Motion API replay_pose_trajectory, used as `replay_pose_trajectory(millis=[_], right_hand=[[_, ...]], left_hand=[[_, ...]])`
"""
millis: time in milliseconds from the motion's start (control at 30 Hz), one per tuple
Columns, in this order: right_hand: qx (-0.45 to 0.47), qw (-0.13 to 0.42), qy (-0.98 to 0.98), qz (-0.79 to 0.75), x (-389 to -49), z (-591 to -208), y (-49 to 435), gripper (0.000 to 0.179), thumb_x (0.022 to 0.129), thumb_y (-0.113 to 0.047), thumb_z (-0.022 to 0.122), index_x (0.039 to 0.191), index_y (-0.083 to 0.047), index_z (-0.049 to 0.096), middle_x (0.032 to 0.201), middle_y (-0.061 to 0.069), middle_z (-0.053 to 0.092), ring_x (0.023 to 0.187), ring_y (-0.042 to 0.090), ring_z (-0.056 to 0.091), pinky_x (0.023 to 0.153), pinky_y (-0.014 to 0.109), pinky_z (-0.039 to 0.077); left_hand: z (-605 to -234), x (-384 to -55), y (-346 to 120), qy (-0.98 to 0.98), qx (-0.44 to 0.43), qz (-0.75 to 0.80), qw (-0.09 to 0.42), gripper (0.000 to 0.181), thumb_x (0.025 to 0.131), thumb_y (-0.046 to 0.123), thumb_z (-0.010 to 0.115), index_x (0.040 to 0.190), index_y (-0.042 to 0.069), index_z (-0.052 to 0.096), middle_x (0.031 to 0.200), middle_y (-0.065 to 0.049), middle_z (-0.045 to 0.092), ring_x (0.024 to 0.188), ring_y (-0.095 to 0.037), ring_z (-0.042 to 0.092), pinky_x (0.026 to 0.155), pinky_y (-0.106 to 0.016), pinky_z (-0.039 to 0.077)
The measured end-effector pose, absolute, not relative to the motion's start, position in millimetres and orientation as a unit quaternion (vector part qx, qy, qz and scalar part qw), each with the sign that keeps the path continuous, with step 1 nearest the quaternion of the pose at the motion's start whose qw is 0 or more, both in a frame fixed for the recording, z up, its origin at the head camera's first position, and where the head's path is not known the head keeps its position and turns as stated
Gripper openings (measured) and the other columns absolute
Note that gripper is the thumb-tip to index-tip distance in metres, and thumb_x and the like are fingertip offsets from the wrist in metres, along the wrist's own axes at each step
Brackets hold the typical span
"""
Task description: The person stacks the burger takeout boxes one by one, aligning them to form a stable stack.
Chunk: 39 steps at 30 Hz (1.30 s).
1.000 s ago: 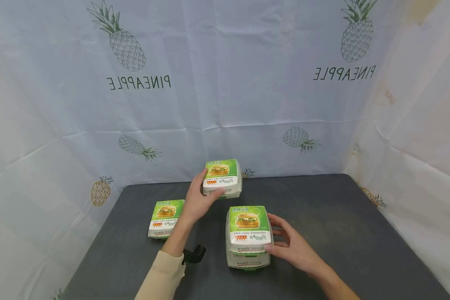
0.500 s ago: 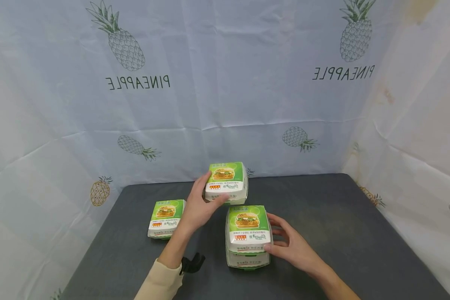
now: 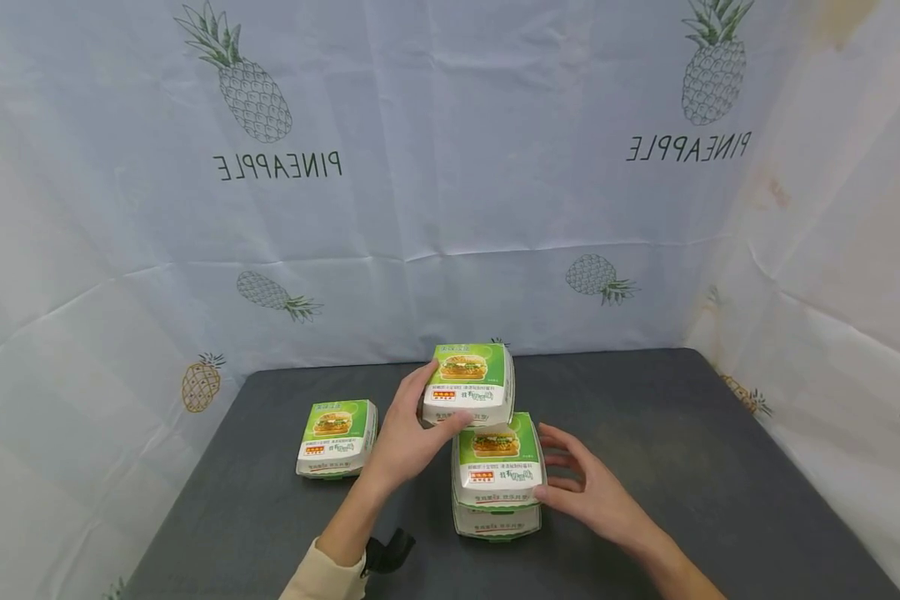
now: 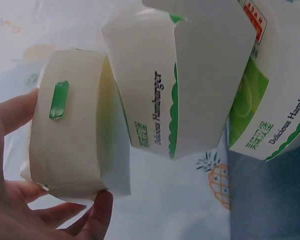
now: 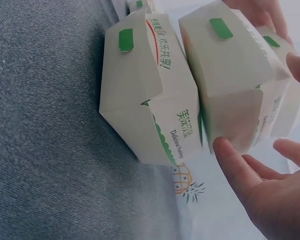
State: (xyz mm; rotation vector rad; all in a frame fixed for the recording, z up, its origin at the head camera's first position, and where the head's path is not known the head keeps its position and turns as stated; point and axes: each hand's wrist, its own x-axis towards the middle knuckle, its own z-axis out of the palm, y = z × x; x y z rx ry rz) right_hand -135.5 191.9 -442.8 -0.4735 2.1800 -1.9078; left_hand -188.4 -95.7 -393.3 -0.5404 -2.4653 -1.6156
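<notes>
My left hand [image 3: 412,425] grips a green-and-white paper hamburger box [image 3: 468,383], tilted and held over a stack of two like it. The thumb is on its near side. In the left wrist view, fingers wrap the end of the held box [image 4: 70,130]. The stack's upper box [image 3: 498,475] sits on the lower box [image 3: 497,522], partly covered by the held one. At the stack's right side is my right hand [image 3: 592,487], fingers loosely bent, thumb tip at the upper box's near corner. The right wrist view shows its fingertips by the upper box [image 5: 230,90]; contact is unclear.
Another hamburger box [image 3: 336,437] sits on the dark table [image 3: 667,433], left of the stack, beside my left forearm. A pale cloth [image 3: 450,167] printed with pineapples hangs behind and along both sides of the table.
My left hand has brought its hamburger box rightward and nearer, from behind the stack to above the upper box's far part. The right hand has eased slightly away; the stack stays put.
</notes>
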Motion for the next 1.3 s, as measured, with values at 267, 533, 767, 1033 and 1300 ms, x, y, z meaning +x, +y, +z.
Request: replay_pose_trajectory(millis=[267,533,767,1033,1300], right_hand=[[-0.151,0.067,0.773,-0.613,-135.9,-435.3,195.3,0.078,0.096,-0.017,0.074,0.16,-0.013,0.029,0.156,0.019,0.035,0.137,0.044,0.042,0.102,0.033,0.05],[-0.173,-0.023,0.813,-0.556,-141.1,-423.0,193.4,0.074,0.095,-0.022,0.075,0.157,-0.017,0.036,0.156,0.009,0.038,0.138,0.037,0.045,0.108,0.034,0.046],[-0.189,-0.044,0.803,-0.563,-144.4,-410.6,182.0,0.074,0.096,-0.021,0.075,0.158,-0.017,0.035,0.158,0.009,0.036,0.141,0.035,0.041,0.11,0.041,0.044],[-0.205,-0.059,0.786,-0.58,-145.2,-403.4,169.7,0.072,0.097,-0.016,0.072,0.158,-0.018,0.034,0.157,0.008,0.034,0.142,0.036,0.037,0.11,0.032,0.043],[-0.189,-0.064,0.778,-0.596,-147.2,-400.5,168.8,0.068,0.098,-0.014,0.07,0.157,-0.014,0.036,0.156,0.011,0.035,0.142,0.036,0.037,0.105,0.02,0.044]], left_hand=[[-394.2,-179.0,-92.1,-0.824,-0.182,-0.533,0.064,0.086,0.088,0.04,0.08,0.159,0.019,0.036,0.158,-0.002,0.034,0.122,-0.022,0.049,0.092,-0.044,0.051],[-396.7,-174.9,-87.3,-0.828,-0.191,-0.524,0.062,0.085,0.087,0.042,0.081,0.158,0.022,0.038,0.157,0.001,0.035,0.119,-0.019,0.05,0.092,-0.044,0.05],[-397.1,-171.5,-83.6,-0.823,-0.203,-0.527,0.06,0.084,0.087,0.042,0.081,0.158,0.024,0.038,0.158,0.002,0.034,0.123,-0.02,0.047,0.094,-0.047,0.048],[-394.9,-164.3,-79.8,-0.827,-0.212,-0.516,0.076,0.084,0.087,0.043,0.08,0.157,0.022,0.039,0.158,0.001,0.034,0.132,-0.022,0.043,0.098,-0.051,0.045],[-392.1,-157.3,-79.6,-0.82,-0.213,-0.526,0.074,0.078,0.091,0.04,0.078,0.157,0.023,0.04,0.157,0.003,0.036,0.126,-0.015,0.045,0.096,-0.046,0.05]])
